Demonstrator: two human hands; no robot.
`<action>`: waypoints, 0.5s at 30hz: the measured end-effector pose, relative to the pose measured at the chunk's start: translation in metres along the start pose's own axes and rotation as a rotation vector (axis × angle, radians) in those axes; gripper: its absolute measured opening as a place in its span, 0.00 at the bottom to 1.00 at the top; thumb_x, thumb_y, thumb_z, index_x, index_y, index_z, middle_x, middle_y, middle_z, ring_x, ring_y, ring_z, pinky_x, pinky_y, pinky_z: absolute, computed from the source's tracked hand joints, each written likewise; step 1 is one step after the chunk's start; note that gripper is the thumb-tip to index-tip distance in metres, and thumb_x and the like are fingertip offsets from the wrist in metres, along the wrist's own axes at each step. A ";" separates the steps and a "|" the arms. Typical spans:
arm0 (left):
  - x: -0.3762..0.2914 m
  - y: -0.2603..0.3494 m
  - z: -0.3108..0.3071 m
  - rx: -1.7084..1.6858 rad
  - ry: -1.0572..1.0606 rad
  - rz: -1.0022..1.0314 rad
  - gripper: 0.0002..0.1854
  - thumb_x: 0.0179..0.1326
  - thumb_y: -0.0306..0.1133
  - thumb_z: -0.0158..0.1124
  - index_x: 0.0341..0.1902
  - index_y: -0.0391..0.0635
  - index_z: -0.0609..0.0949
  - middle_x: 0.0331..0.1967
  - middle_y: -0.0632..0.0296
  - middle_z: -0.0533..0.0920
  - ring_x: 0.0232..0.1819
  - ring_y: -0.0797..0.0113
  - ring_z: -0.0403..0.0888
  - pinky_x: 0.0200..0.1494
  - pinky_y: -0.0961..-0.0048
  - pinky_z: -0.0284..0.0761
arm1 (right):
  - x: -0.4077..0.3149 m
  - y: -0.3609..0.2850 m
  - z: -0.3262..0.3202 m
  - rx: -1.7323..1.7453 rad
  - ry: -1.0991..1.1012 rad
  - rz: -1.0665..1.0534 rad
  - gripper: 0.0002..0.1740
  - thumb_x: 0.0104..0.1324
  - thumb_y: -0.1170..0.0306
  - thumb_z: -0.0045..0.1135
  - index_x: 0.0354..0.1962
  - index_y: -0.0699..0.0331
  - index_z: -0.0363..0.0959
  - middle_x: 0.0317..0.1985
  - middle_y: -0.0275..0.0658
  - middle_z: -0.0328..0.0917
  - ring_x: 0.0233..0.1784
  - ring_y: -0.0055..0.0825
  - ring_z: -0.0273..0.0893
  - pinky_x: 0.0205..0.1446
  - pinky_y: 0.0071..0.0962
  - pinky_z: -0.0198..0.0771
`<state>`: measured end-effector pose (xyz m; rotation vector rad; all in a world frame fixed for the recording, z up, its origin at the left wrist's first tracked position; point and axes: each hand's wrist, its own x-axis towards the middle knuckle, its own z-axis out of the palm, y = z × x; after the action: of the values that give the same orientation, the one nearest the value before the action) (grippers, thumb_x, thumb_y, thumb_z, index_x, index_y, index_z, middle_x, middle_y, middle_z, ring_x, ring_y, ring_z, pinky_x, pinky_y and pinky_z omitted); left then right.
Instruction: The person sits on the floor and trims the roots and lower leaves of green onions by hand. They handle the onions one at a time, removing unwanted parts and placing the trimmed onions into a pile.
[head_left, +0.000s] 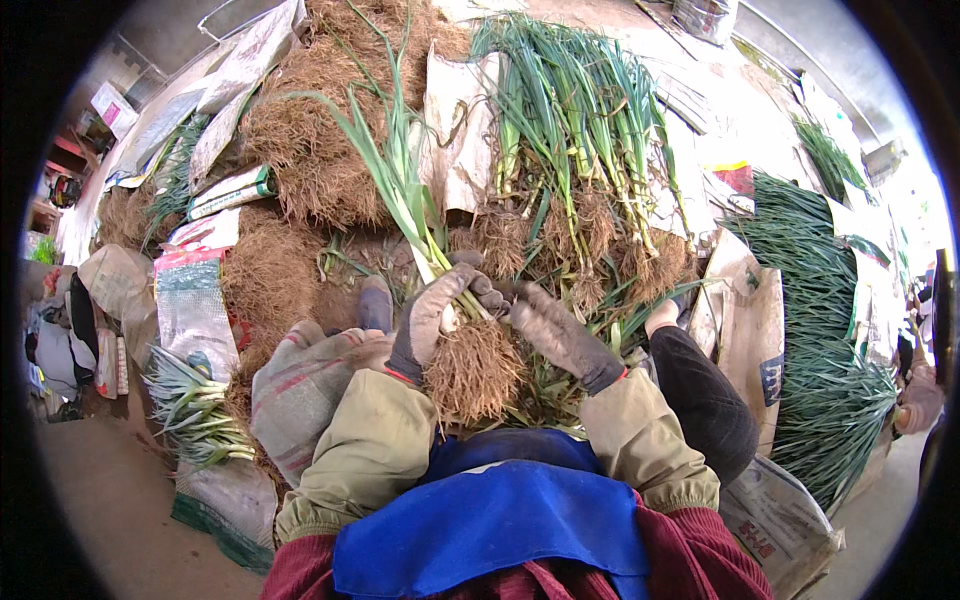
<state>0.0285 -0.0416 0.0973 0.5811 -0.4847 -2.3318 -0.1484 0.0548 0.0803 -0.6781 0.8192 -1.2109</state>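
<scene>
Both my hands wear dirty grey work gloves. My left hand (442, 304) is closed around the lower stems of a small bunch of leek-like allium plants (409, 217). Its green leaves point away from me, and the shaggy brown roots (474, 371) hang toward my lap. My right hand (559, 330), slightly blurred, is at the right side of the bunch, fingertips close to those of my left. Whether it pinches anything is hidden. Just beyond my hands lie more uncleaned plants (585, 127) with roots toward me. Stripped leaves (622, 322) litter the ground below.
Large heaps of brown roots (322, 142) rise at the far left. Trimmed plants (202, 420) lie on a woven sack (196, 322) at left. A long stack of green leaves (802, 300) lines the right, beside a folded sack (761, 337). Another person's hand (919, 397) shows at far right.
</scene>
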 end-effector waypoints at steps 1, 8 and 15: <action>0.002 -0.001 -0.002 0.089 0.077 -0.008 0.18 0.68 0.33 0.55 0.58 0.38 0.69 0.36 0.55 0.80 0.39 0.59 0.82 0.42 0.65 0.81 | -0.002 0.000 0.004 -0.287 -0.041 -0.095 0.20 0.70 0.64 0.50 0.53 0.70 0.67 0.45 0.36 0.74 0.48 0.22 0.70 0.52 0.24 0.67; 0.005 -0.018 -0.011 0.394 0.113 0.023 0.17 0.69 0.37 0.53 0.56 0.38 0.73 0.26 0.61 0.79 0.33 0.68 0.80 0.36 0.73 0.75 | -0.001 0.028 0.001 -0.397 0.376 -0.091 0.10 0.67 0.70 0.54 0.29 0.67 0.73 0.19 0.32 0.68 0.23 0.19 0.64 0.26 0.23 0.63; 0.000 -0.012 0.010 0.275 0.190 0.111 0.21 0.67 0.32 0.56 0.61 0.40 0.69 0.23 0.64 0.76 0.27 0.69 0.78 0.39 0.68 0.79 | -0.024 0.045 -0.098 -1.498 0.655 0.221 0.15 0.65 0.61 0.50 0.37 0.64 0.77 0.36 0.46 0.76 0.37 0.44 0.76 0.47 0.41 0.72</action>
<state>0.0174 -0.0315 0.1001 0.8727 -0.7345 -2.0940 -0.2099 0.0858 -0.0059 -1.3142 2.3367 -0.3986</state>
